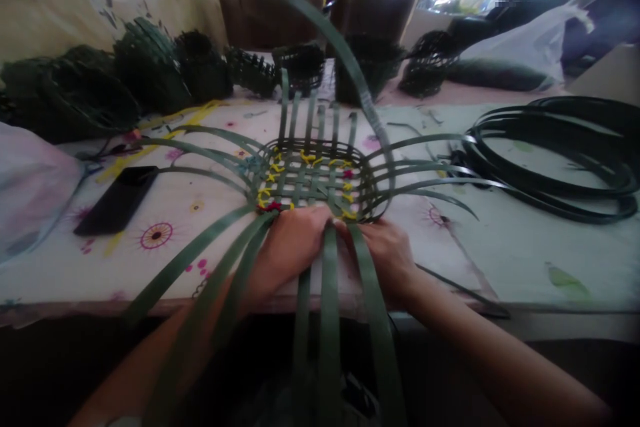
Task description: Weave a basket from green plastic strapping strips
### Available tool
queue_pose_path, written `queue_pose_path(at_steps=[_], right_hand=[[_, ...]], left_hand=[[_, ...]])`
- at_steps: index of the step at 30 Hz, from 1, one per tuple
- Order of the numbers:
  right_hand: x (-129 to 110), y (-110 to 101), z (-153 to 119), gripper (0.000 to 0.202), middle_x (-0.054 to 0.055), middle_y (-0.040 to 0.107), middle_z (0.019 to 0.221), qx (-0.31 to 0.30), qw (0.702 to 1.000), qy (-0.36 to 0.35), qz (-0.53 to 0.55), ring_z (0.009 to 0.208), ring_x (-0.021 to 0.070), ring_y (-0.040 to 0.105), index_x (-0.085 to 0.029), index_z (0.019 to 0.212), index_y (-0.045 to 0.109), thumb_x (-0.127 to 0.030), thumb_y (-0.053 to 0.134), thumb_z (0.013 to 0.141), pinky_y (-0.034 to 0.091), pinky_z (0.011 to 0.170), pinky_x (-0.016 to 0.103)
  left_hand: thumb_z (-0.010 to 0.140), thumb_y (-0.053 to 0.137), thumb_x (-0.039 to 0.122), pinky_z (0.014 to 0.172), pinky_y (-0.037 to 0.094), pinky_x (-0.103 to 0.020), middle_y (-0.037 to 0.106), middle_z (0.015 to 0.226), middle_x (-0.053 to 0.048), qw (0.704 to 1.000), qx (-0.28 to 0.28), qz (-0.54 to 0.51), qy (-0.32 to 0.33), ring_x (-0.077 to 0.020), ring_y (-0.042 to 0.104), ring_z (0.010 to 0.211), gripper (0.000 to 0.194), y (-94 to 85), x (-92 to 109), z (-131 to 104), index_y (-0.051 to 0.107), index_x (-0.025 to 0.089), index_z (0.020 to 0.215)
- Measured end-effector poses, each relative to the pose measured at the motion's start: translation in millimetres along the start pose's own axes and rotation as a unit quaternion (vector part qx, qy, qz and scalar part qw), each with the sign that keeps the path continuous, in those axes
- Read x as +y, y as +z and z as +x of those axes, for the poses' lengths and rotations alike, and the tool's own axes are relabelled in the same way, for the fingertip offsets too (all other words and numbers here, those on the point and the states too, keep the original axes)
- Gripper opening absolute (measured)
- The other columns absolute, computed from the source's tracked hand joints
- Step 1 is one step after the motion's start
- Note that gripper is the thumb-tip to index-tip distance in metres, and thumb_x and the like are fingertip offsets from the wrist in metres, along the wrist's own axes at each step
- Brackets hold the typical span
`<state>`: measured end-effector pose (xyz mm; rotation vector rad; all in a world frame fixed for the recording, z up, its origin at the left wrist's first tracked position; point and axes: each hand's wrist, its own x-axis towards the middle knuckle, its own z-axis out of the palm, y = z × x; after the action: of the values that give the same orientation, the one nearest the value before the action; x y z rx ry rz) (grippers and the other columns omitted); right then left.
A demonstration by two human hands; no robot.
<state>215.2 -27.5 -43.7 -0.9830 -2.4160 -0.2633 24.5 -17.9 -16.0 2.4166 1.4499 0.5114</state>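
Note:
A part-woven basket of flat green strips lies on the table, its base tied with yellow and red bits. Loose strips fan out from it on every side, and several hang over the table's front edge. My left hand is closed on the near rim, fingers pressed to the strips there. Just right of it, my right hand also grips the near rim, partly behind a hanging green strip. One long weaving strip arches up from the basket's right side. The fingertips of both hands are partly hidden.
A black phone lies on the left of the flowered tablecloth. Coiled dark strip rests at right. Several dark woven baskets line the back. A clear plastic bag sits back right, another plastic bag at left.

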Motion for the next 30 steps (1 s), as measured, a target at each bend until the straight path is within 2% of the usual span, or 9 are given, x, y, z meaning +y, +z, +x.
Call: queue_pose_path(at_steps=[5, 8, 12, 14, 16, 20, 23, 26, 30], right_hand=[[-3, -5, -5, 0.027, 0.002, 0.072, 0.075, -0.021, 0.999, 0.047, 0.009, 0.063, 0.0138, 0.062, -0.017, 0.102, 0.072, -0.018, 0.045, 0.094, 0.034, 0.063, 0.028], [-7, -11, -15, 0.027, 0.003, 0.072, 0.077, -0.044, 0.997, 0.068, -0.017, 0.061, 0.0131, 0.059, -0.018, 0.104, 0.070, -0.020, 0.045, 0.093, 0.030, 0.058, 0.028], [-7, -27, -27, 0.023, 0.004, 0.068, 0.069, -0.092, 0.977, 0.182, -0.063, 0.056, 0.0134, 0.054, -0.017, 0.090, 0.069, -0.027, 0.048, 0.092, 0.023, 0.054, 0.028], [-4, -42, -28, 0.026, 0.004, 0.066, 0.067, -0.148, 0.956, 0.247, -0.053, 0.056, 0.0135, 0.052, -0.018, 0.077, 0.066, -0.030, 0.050, 0.092, 0.023, 0.054, 0.028], [0, -62, -27, 0.031, 0.003, 0.064, 0.064, -0.213, 0.938, 0.273, 0.006, 0.057, 0.0129, 0.051, -0.018, 0.067, 0.063, -0.032, 0.050, 0.092, 0.026, 0.056, 0.027], [-4, -106, -20, 0.027, 0.000, 0.061, 0.061, -0.299, 0.916, 0.247, 0.105, 0.056, 0.0109, 0.049, -0.019, 0.066, 0.063, -0.027, 0.051, 0.089, 0.030, 0.057, 0.025], [-23, -131, -10, 0.022, 0.000, 0.061, 0.060, -0.309, 0.924, 0.225, 0.023, 0.055, 0.0117, 0.049, -0.021, 0.066, 0.061, -0.026, 0.054, 0.087, 0.027, 0.056, 0.026], [-51, -145, 3, 0.023, 0.001, 0.059, 0.056, -0.302, 0.929, 0.203, -0.066, 0.051, 0.0131, 0.047, -0.022, 0.064, 0.058, -0.031, 0.058, 0.085, 0.023, 0.053, 0.029], [-71, -150, 14, 0.017, 0.001, 0.064, 0.063, -0.334, 0.927, 0.170, -0.011, 0.056, 0.0135, 0.053, -0.023, 0.068, 0.065, -0.026, 0.059, 0.084, 0.027, 0.053, 0.028]], left_hand=[[0.095, 0.053, 0.028, 0.074, 0.048, -0.030, 0.074, 0.087, -0.004, 1.000, 0.019, -0.012, -0.004, -0.0213, 0.068, 0.083, 0.022, 1.6, -3, 5, 0.070, 0.020, 0.083], [0.093, 0.055, 0.027, 0.073, 0.048, -0.030, 0.075, 0.086, -0.004, 0.999, 0.029, -0.010, -0.012, -0.0209, 0.068, 0.081, 0.022, -1.1, -1, 6, 0.071, 0.020, 0.080], [0.091, 0.057, 0.026, 0.072, 0.048, -0.028, 0.075, 0.081, -0.002, 0.999, 0.037, -0.028, -0.007, -0.0182, 0.066, 0.073, 0.021, -3.1, 0, 5, 0.073, 0.021, 0.079], [0.090, 0.057, 0.024, 0.077, 0.049, -0.029, 0.077, 0.090, -0.001, 0.998, 0.045, -0.041, 0.006, -0.0188, 0.068, 0.080, 0.019, -2.3, -2, 5, 0.076, 0.023, 0.089], [0.089, 0.058, 0.024, 0.081, 0.050, -0.030, 0.078, 0.098, -0.001, 0.998, 0.048, -0.042, 0.013, -0.0200, 0.069, 0.087, 0.020, -1.4, -3, 5, 0.077, 0.025, 0.096], [0.090, 0.058, 0.025, 0.077, 0.050, -0.029, 0.078, 0.093, -0.002, 0.999, 0.041, -0.019, 0.017, -0.0204, 0.069, 0.083, 0.020, -1.1, -4, 4, 0.078, 0.024, 0.091], [0.092, 0.055, 0.025, 0.076, 0.049, -0.029, 0.077, 0.093, -0.003, 0.999, 0.048, -0.011, 0.020, -0.0201, 0.068, 0.083, 0.023, 0.0, -4, 2, 0.078, 0.023, 0.092], [0.092, 0.054, 0.026, 0.074, 0.049, -0.028, 0.077, 0.092, -0.004, 0.998, 0.054, 0.001, 0.020, -0.0198, 0.068, 0.081, 0.024, 2.0, -5, 0, 0.078, 0.024, 0.093], [0.092, 0.053, 0.024, 0.075, 0.048, -0.028, 0.076, 0.091, -0.006, 0.999, 0.050, 0.013, 0.014, -0.0194, 0.066, 0.080, 0.024, 2.0, -4, -2, 0.077, 0.022, 0.092]])
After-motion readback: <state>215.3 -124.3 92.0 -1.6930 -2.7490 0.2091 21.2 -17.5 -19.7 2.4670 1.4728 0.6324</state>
